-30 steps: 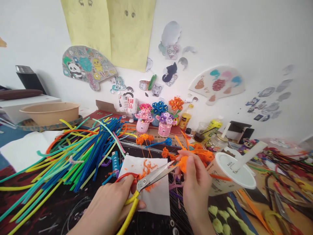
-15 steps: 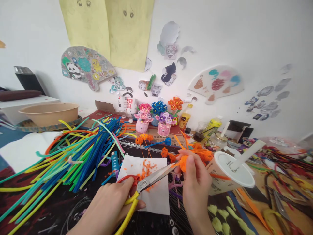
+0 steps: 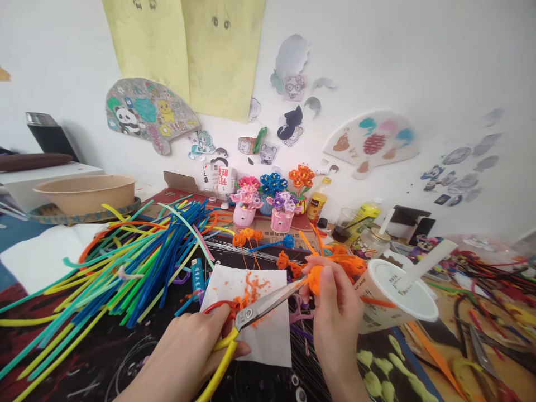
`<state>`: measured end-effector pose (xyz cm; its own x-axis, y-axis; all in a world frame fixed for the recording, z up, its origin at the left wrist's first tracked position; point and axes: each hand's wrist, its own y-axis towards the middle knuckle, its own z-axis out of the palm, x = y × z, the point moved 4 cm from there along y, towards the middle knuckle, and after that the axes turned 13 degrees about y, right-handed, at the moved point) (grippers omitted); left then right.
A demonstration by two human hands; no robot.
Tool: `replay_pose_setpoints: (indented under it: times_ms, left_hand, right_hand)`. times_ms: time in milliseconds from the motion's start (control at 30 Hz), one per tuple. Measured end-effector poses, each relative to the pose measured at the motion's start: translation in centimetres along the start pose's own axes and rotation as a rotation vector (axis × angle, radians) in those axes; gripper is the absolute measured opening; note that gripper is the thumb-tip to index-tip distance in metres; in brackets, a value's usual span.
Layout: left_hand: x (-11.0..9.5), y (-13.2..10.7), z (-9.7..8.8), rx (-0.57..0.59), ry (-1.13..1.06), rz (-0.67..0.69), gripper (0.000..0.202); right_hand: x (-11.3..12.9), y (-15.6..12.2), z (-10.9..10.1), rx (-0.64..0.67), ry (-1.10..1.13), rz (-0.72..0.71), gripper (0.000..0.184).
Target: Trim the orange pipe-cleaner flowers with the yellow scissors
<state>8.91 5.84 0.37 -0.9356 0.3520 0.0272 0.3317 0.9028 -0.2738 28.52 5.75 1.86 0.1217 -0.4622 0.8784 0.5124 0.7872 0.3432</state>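
My left hand (image 3: pixel 201 343) is closed round the red and yellow handles of a pair of scissors (image 3: pixel 268 305). The scissors' blades point up and right, their tips at an orange pipe-cleaner flower (image 3: pixel 315 280). Pinched between thumb and fingers, that flower is held by my right hand (image 3: pixel 335 321); the fingers hide part of it. Beneath the blades lies a white paper sheet (image 3: pixel 272 349) scattered with orange fuzz clippings (image 3: pixel 253 287). Orange pipe cleaners (image 3: pixel 345 259) lie just behind my right hand.
A lidded paper cup (image 3: pixel 377 307) with a wide straw stands close right of my right hand. A pile of coloured pipe cleaners (image 3: pixel 167 257) spreads at left, beside a blue lighter (image 3: pixel 197 276). Small flower pots (image 3: pixel 243 216) stand behind. More scissors (image 3: pixel 481 352) lie at far right.
The blades have closed slightly at the orange flower. Both hands stay almost in place; the whole view has shifted very slightly.
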Motion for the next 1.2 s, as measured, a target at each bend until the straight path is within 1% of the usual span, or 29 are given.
replay_pose_setpoints:
  times_ms: [133,233,333,367,467,600,667,800,967,1200]
  left_hand:
    - [0.0,-0.2,-0.1,-0.045,0.043,0.008,0.024]
    - [-0.1,-0.2,-0.1,-0.007,0.066,0.002,0.026]
    - [-0.1,-0.1,-0.2,0.058,0.069,-0.007,0.026]
    - [-0.1,0.0,-0.3,0.062,0.064,-0.010,0.025]
    - [0.0,-0.1,-0.3,0.020,-0.004,-0.021,0.022]
    - [0.3,-0.2,0.2,-0.054,-0.129,-0.054,0.013]
    - [0.5,-0.2,0.3,-0.067,-0.121,-0.063,0.013]
    - [0.4,-0.1,0.6,-0.067,-0.073,-0.023,0.020]
    - [0.4,0.1,1.0,-0.078,-0.048,0.015,0.027]
    - [0.4,0.1,0.9,-0.060,-0.027,0.022,0.025]
  right_hand:
    - [0.2,0.0,0.1,0.003,-0.006,-0.017,0.031]
    - [0.3,0.0,0.1,0.012,-0.017,-0.027,0.032]
    - [0.2,0.0,0.1,0.020,0.005,-0.012,0.032]
    - [0.2,0.0,0.0,0.019,0.007,-0.007,0.032]
    - [0.2,0.1,-0.1,0.004,-0.020,-0.011,0.031]
    - [0.4,0.2,-0.2,-0.023,-0.099,-0.050,0.034]
    - [0.5,0.2,-0.2,-0.025,-0.119,-0.064,0.035]
    - [0.5,0.1,-0.2,-0.009,-0.111,-0.076,0.033]
    - [0.3,0.1,-0.2,-0.001,-0.073,-0.054,0.033]
    - [0.2,-0.1,0.0,0.015,-0.018,-0.006,0.032]
